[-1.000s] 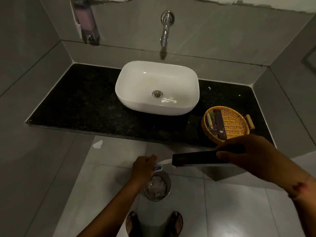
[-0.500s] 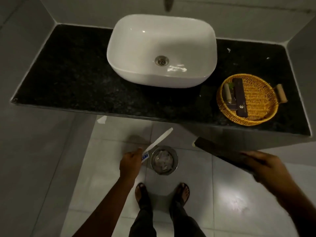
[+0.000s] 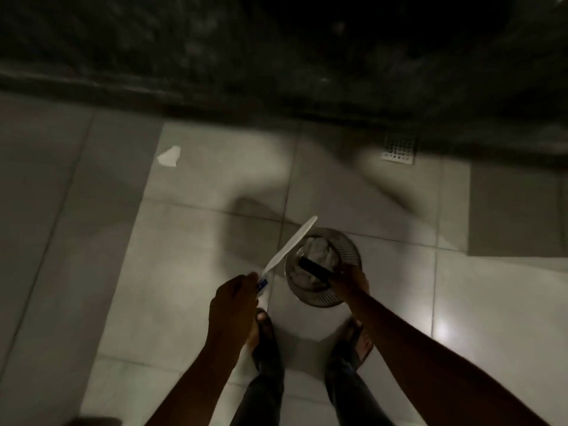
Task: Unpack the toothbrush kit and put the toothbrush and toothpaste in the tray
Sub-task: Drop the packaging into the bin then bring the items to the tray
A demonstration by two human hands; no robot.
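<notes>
My left hand (image 3: pixel 235 299) grips a white toothbrush (image 3: pixel 290 245) that points up and to the right, together with a small blue and white toothpaste tube (image 3: pixel 262 285) at my fingers. My right hand (image 3: pixel 349 279) holds the dark empty kit box (image 3: pixel 315 269) over the mouth of a round metal waste bin (image 3: pixel 322 265) on the floor. The box's far end is inside the bin's rim, above crumpled paper. The wicker tray is out of view.
The black counter's front edge (image 3: pixel 215 96) runs across the top of the view, blurred. A floor drain (image 3: pixel 399 149) lies at upper right and a white paper scrap (image 3: pixel 169 156) at upper left. My sandalled feet (image 3: pixel 264 327) stand just behind the bin.
The view has tilted down from the sink and tray to the floor. My right hand has carried the dark box left and down over the bin. My left hand keeps the toothbrush.
</notes>
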